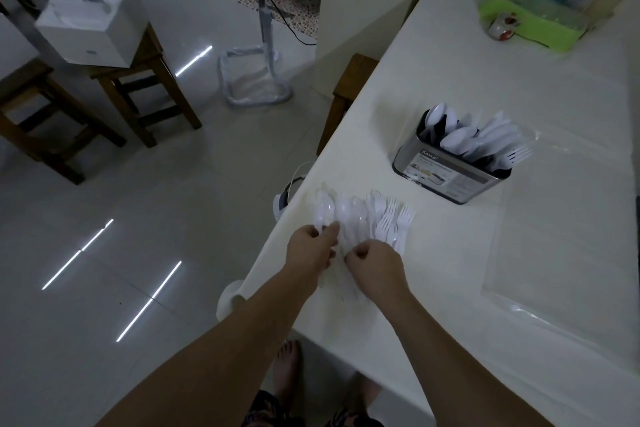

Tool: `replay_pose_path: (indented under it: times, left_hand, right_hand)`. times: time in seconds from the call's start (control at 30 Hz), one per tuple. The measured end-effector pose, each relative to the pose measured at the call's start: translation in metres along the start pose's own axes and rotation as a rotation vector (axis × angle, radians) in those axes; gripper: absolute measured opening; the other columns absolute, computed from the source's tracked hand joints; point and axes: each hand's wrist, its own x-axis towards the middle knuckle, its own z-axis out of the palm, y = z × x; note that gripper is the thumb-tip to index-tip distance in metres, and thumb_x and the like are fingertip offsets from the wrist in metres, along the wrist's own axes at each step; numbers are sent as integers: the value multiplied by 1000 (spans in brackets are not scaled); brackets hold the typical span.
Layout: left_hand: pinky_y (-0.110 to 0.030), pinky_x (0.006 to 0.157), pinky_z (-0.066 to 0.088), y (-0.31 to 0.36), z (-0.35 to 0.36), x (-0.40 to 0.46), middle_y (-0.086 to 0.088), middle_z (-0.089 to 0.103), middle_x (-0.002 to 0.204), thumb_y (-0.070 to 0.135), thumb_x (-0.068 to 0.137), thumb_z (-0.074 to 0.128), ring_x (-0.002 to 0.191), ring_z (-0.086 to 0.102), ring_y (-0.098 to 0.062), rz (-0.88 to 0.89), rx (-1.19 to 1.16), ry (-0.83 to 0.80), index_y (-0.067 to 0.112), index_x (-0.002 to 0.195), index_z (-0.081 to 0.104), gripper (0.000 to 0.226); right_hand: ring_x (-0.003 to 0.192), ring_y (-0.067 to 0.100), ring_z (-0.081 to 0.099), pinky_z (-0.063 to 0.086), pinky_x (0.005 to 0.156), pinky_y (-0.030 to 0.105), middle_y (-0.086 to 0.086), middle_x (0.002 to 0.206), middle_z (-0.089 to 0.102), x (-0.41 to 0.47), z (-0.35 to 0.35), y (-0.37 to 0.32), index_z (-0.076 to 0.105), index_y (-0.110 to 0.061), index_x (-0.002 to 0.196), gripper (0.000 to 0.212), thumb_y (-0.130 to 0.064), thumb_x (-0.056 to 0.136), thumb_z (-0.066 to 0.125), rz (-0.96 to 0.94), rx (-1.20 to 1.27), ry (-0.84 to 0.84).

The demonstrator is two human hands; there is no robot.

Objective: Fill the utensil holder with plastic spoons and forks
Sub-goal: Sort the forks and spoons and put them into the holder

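Note:
A metal utensil holder [446, 177] stands on the white table [519, 87], holding several white plastic spoons and forks [478, 140]. Near the table's left edge lies a row of loose white spoons [343, 210] and forks [394, 222]. My left hand [311, 248] pinches the handle of a spoon at the left end of the row. My right hand [375, 267] is curled over the handles in the middle of the row, gripping some of them; the handles themselves are hidden under both hands.
A green tray [526, 22] with colourful cutlery and a bottle stands at the far right corner. A clear plastic sheet [554, 253] lies right of the holder. Wooden stools [145, 87], a white box [90, 21] and a fan base [256, 80] stand on the floor to the left.

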Motion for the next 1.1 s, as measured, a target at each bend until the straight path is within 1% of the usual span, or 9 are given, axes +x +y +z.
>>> replay_pose_path:
  times: [0.1, 0.2, 0.27, 0.33, 0.4, 0.5, 0.63, 0.93, 1.1]
  left_hand:
    - [-31, 61, 53, 5, 3, -1, -8, 65, 72, 33, 88, 67, 64, 59, -18, 11, 37, 7, 2, 91, 69, 31]
    - [-31, 61, 50, 6, 1, 1, -7, 67, 72, 29, 91, 63, 60, 57, -18, 12, 76, 57, 5, 83, 69, 26]
    - [-31, 62, 49, 5, -3, 4, -7, 68, 75, 30, 92, 60, 60, 55, -18, 13, 97, 86, 8, 81, 68, 26]
    - [-30, 61, 48, 3, -8, 5, -5, 70, 78, 30, 92, 60, 59, 55, -17, 14, 112, 107, 10, 82, 67, 24]
    - [-30, 58, 49, 2, -11, 6, -6, 70, 77, 27, 93, 59, 61, 59, -17, 4, 74, 107, 8, 87, 66, 22]
    - [-38, 68, 57, 1, -13, 6, -10, 68, 77, 24, 95, 58, 65, 66, -18, -26, -15, 79, 6, 94, 63, 19]
    - [-38, 72, 58, -1, -14, 7, -10, 67, 81, 23, 96, 57, 67, 67, -18, -29, -46, 62, 6, 97, 62, 17]
    - [-32, 62, 56, -1, -12, 8, -10, 68, 86, 17, 97, 55, 64, 65, -17, -32, -55, 39, 5, 101, 60, 14]
    - [-30, 60, 54, -1, -7, 9, -10, 68, 86, 18, 97, 54, 64, 63, -17, -11, -18, 25, 8, 97, 62, 13]
  right_hand:
    - [65, 16, 62, 52, 62, 33, 2, 68, 66, -10, 5, -7, 68, -13, 74, 17, -25, 84, 60, -63, 40, -71]
    - [64, 16, 61, 48, 58, 30, 1, 67, 65, -12, 11, -10, 67, -15, 74, 26, -34, 89, 57, -91, 57, -90]
    - [67, 14, 61, 44, 56, 26, -4, 69, 64, -8, 11, -6, 66, -20, 78, 28, -41, 92, 53, -47, 48, 3]
    - [76, 17, 64, 47, 61, 27, -5, 80, 66, -1, 8, 1, 64, -22, 89, 23, -41, 92, 53, 33, -34, 148]
    - [80, 21, 64, 47, 65, 28, -2, 86, 66, 5, 5, 9, 61, -19, 95, 21, -39, 91, 55, 83, -125, 191]
    - [72, 20, 61, 49, 62, 28, -1, 81, 62, 11, 7, 14, 58, -18, 87, 21, -39, 89, 57, 80, -218, 139]
    - [70, 21, 62, 49, 60, 29, 0, 78, 61, 15, 12, 13, 58, -19, 82, 19, -37, 88, 57, 95, -274, 113]
    - [51, 14, 44, 28, 46, 21, -3, 58, 47, 15, 2, 12, 47, -19, 63, 25, -24, 87, 50, 154, -208, 136]
    - [45, 11, 39, 30, 46, 22, -3, 50, 40, 9, -1, 19, 42, -18, 54, 32, -20, 84, 53, 106, -35, 123]
